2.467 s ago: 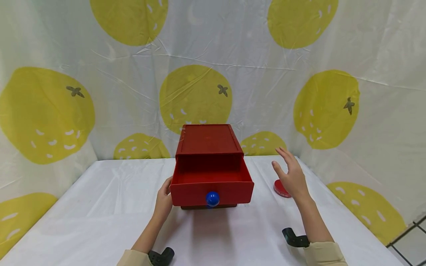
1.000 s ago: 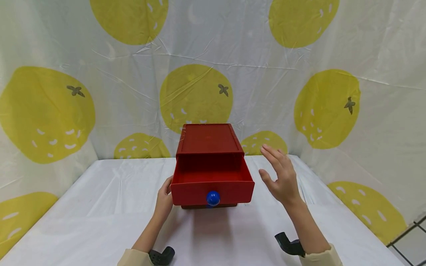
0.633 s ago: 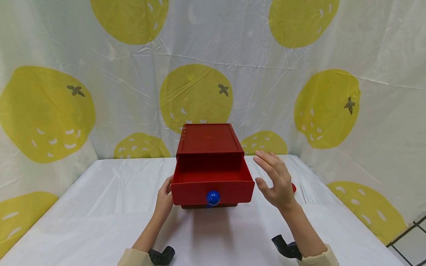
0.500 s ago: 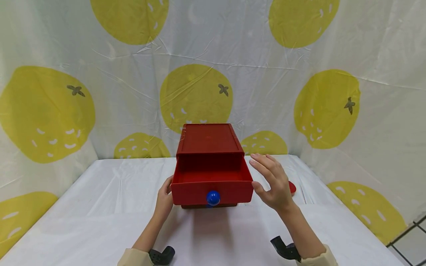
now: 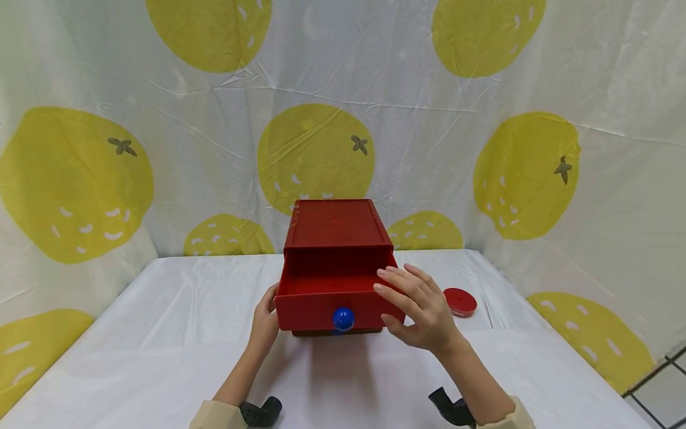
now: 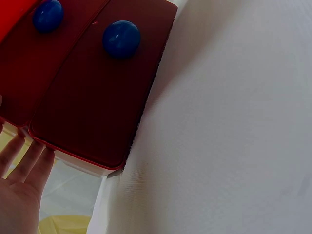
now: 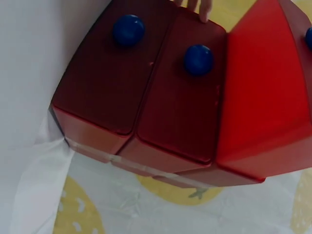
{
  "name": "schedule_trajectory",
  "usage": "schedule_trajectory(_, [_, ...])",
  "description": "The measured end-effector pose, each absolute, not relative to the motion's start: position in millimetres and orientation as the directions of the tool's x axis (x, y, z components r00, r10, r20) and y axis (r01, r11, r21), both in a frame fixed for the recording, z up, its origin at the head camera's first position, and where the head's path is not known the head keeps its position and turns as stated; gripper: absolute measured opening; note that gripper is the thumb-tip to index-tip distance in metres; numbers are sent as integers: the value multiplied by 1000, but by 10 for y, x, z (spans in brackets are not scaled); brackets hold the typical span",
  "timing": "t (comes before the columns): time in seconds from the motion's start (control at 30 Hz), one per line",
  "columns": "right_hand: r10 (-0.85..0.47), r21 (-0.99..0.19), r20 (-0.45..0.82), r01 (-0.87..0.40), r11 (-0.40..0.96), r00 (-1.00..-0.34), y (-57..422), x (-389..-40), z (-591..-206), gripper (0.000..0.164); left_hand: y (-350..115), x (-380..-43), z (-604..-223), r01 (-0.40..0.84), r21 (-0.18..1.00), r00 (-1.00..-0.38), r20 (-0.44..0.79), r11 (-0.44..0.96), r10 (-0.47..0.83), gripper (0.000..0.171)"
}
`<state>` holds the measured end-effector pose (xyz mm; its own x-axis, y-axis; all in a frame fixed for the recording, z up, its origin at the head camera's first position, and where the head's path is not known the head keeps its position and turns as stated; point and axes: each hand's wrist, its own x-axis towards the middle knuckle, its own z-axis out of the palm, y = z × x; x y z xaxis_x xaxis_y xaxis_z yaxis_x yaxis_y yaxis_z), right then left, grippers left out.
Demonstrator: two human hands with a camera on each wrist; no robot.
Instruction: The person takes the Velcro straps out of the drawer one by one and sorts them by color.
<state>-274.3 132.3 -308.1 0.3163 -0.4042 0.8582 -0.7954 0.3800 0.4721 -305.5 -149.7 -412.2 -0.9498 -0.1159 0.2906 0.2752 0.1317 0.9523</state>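
A red drawer cabinet (image 5: 336, 223) stands mid-table, its top drawer (image 5: 311, 313) pulled out and showing nothing inside. The drawer front bears a blue knob (image 5: 343, 320). My left hand (image 5: 262, 325) rests against the cabinet's left side; in the left wrist view its fingers (image 6: 36, 168) lie fairly straight along that side. Spread and slightly bent, the fingers of my right hand (image 5: 423, 313) hold nothing and overlap the drawer's right front corner; whether they touch it I cannot tell. Below, the right wrist view shows two pushed-in drawers with blue knobs (image 7: 198, 60).
A round, flat red roll (image 5: 460, 302), like tape or ribbon, lies on the white-covered table (image 5: 177, 351) to the right of the cabinet. Behind hangs a white curtain (image 5: 407, 149) printed with yellow fruit. A dark wrist device (image 5: 261, 412) sits on each forearm.
My right hand has moved left and down, from above the red roll to the drawer's right front corner, uncovering the roll. The left hand and the cabinet have stayed put.
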Motion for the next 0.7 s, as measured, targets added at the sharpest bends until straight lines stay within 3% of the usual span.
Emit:
schedule_trajectory(0.13, [-452, 533, 816, -770, 350, 359, 1286, -2738, -3116, 29, -1495, -3052, -4127, 277, 953, -950, 290, 122, -117, 42])
schedule_trajectory(0.33, [-524, 570, 767, -766, 296, 369, 1253, -2737, -3187, 30, -1487, -3047, -4124, 294, 948, -943, 308, 125, -122, 42])
schedule_trajectory(0.5, [-567, 582, 749, -751, 313, 344, 1243, -2742, -3223, 33, -1479, -3047, -4101, 299, 947, -942, 313, 121, -124, 41])
schedule_trajectory(0.7, [-616, 558, 740, -756, 342, 268, 1252, -2730, -3246, 38, -1487, -3044, -4101, 273, 954, -950, 288, 126, -124, 42])
